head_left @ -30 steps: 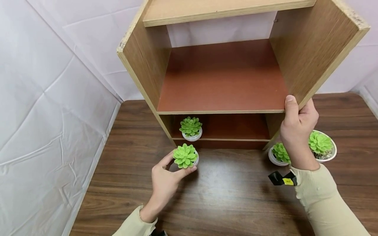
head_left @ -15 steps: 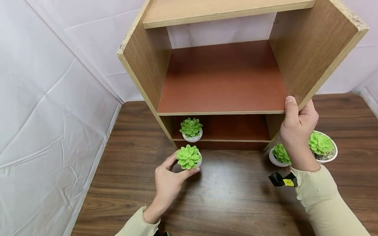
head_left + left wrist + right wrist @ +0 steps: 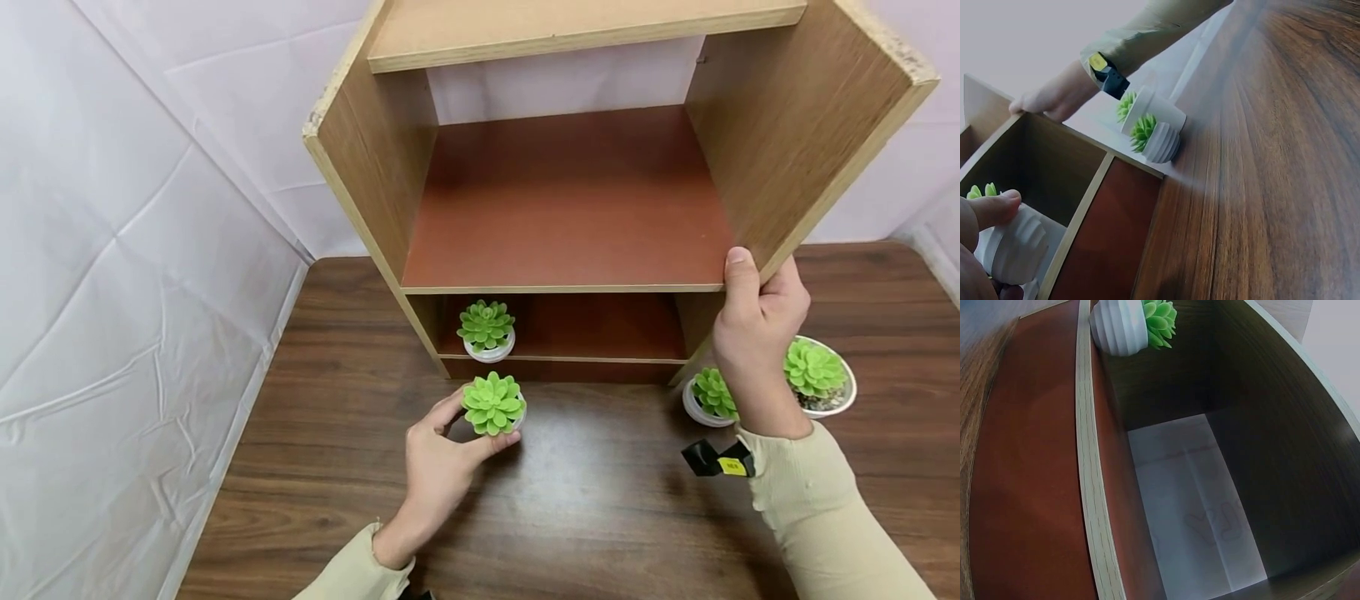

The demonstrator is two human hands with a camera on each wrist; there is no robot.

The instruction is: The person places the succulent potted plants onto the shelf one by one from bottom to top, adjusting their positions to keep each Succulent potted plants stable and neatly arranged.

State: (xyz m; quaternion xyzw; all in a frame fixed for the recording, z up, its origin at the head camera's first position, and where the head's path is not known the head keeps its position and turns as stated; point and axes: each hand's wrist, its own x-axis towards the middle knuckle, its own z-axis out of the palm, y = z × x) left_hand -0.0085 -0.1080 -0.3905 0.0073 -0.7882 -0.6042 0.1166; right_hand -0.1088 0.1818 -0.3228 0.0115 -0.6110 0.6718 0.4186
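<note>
Low in front of the shelf unit, my left hand point(image 3: 438, 467) holds a potted succulent point(image 3: 493, 404) by its white pot, thumb on the near side and fingers on the far side. The left wrist view shows the thumb across the rim of the ridged white pot point(image 3: 1019, 247). My right hand point(image 3: 761, 342) grips the front edge of the wooden shelf unit's point(image 3: 562, 208) right side panel, thumb on the inside. A similar potted succulent point(image 3: 486, 329) stands at the left end of the low shelf, right behind the held one; it also shows in the right wrist view.
To the right of the unit, partly behind my right forearm, stand a small potted succulent point(image 3: 712, 396) and another in a wider white pot point(image 3: 819, 379). White sheeting point(image 3: 150, 292) borders the dark wooden table point(image 3: 585, 500) on the left and at the back.
My left hand has moved a little to the right with the potted succulent in its grip. The right hand keeps its hold on the side panel.
</note>
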